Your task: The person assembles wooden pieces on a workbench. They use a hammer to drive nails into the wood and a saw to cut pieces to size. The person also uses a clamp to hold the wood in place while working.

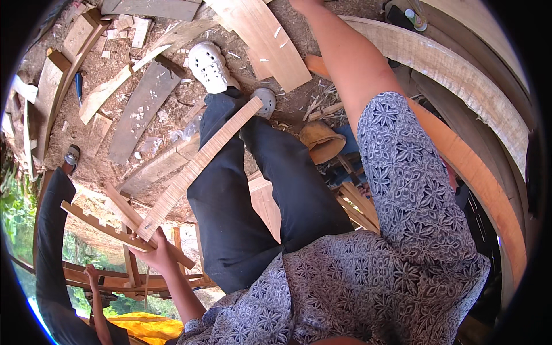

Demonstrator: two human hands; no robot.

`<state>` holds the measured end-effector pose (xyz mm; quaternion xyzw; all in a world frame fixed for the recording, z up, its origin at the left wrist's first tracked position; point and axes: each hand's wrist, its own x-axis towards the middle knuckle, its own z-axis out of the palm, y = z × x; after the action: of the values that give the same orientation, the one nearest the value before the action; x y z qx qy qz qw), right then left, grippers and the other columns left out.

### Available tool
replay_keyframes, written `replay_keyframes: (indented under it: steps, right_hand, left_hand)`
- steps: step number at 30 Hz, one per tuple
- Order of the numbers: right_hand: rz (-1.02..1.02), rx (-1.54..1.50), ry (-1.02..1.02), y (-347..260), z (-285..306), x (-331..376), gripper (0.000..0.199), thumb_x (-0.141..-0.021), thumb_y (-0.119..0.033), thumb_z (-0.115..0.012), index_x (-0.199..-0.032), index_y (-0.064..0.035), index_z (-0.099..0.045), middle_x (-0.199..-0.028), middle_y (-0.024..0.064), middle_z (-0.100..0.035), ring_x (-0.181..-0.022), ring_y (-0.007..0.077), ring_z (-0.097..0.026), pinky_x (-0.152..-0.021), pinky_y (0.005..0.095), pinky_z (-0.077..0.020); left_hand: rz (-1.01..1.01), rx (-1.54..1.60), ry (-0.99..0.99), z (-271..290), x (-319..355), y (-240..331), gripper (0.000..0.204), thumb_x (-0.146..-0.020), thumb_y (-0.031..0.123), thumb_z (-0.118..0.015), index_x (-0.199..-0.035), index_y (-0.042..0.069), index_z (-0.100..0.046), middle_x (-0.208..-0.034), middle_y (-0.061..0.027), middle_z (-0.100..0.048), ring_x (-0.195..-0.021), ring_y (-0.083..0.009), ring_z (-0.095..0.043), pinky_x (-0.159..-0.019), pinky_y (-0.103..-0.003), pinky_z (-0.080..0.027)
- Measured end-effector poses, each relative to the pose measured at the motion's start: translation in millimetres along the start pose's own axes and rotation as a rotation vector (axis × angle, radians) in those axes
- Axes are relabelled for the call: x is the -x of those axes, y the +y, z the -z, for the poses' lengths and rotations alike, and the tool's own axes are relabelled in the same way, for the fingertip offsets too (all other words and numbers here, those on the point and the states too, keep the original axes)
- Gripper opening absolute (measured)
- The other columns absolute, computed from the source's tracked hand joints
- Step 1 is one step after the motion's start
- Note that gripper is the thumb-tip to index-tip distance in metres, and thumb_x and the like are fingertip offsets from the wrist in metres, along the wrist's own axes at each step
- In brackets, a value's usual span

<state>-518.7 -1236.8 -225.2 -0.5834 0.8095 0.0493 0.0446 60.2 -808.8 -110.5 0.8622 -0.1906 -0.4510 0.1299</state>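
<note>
My left hand (pixel 155 250) grips the near end of a long pale wooden strip (pixel 198 164). The strip runs up across my black trousers (pixel 230 190) toward my grey shoe (pixel 265 100). Just beside that hand lies a notched wooden frame (pixel 103 227). My right arm (pixel 351 75) in a patterned sleeve stretches to the top edge next to a broad light plank (pixel 270 40). The hand itself is cut off by the picture's edge. My other foot wears a white clog (pixel 208 68).
Offcuts and planks (pixel 138 112) litter the sawdust ground. Long curved timbers (pixel 477 172) sweep along the right. A brown rounded wooden piece (pixel 322 141) sits by my knee. Another person in dark trousers (pixel 52 230) stands at the left, a hand (pixel 92 273) low down. A yellow cloth (pixel 144 328) lies below.
</note>
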Motion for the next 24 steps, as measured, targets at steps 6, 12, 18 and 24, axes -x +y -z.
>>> replay_keyframes:
  steps: [6, 12, 18, 24]
  right_hand:
    - [-0.342, -0.203, 0.144, 22, -75, -45, 0.031, -0.089, -0.030, -0.069, -0.108, -0.0059, -0.075, -0.109, 0.0201, -0.074, -0.100, 0.0312, -0.070, -0.087, 0.0445, -0.0541]
    - [-0.266, -0.548, 0.317, 67, -104, -48, 0.033, -0.090, -0.029, -0.069, -0.103, 0.0014, -0.073, -0.102, 0.0179, -0.074, -0.088, 0.0265, -0.070, -0.082, 0.0434, -0.0557]
    - [-0.227, -0.250, 0.054, 30, -35, 46, 0.031, -0.086, -0.031, -0.080, -0.105, -0.0075, -0.076, -0.101, 0.0122, -0.078, -0.087, 0.0250, -0.075, -0.084, 0.0362, -0.0572]
    - [-0.344, -1.153, -0.138, -61, 160, 205, 0.030, -0.096, -0.006, -0.070, -0.122, 0.0051, -0.061, -0.109, 0.0116, -0.069, -0.097, 0.0167, -0.069, -0.088, 0.0287, -0.0574]
  left_hand:
    - [-0.169, 0.071, 0.110, -21, -1, -20, 0.082, -0.087, 0.005, -0.078, -0.152, -0.003, -0.029, -0.140, -0.0187, -0.050, -0.116, -0.0251, -0.061, -0.092, -0.033, -0.059]
    - [-0.209, -0.007, 0.098, -20, -3, 2, 0.078, -0.088, 0.004, -0.079, -0.150, -0.003, -0.032, -0.135, -0.0170, -0.052, -0.114, -0.0245, -0.061, -0.093, -0.033, -0.057]
    - [-0.056, 0.142, 0.091, -18, 25, 45, 0.077, -0.088, 0.001, -0.077, -0.148, -0.002, -0.030, -0.137, -0.0182, -0.052, -0.124, -0.0255, -0.058, -0.102, -0.035, -0.054]
    - [-0.166, 0.442, 0.055, 32, 96, 61, 0.074, -0.084, -0.005, -0.078, -0.141, 0.002, -0.032, -0.125, -0.0127, -0.051, -0.109, -0.0207, -0.061, -0.091, -0.031, -0.057]
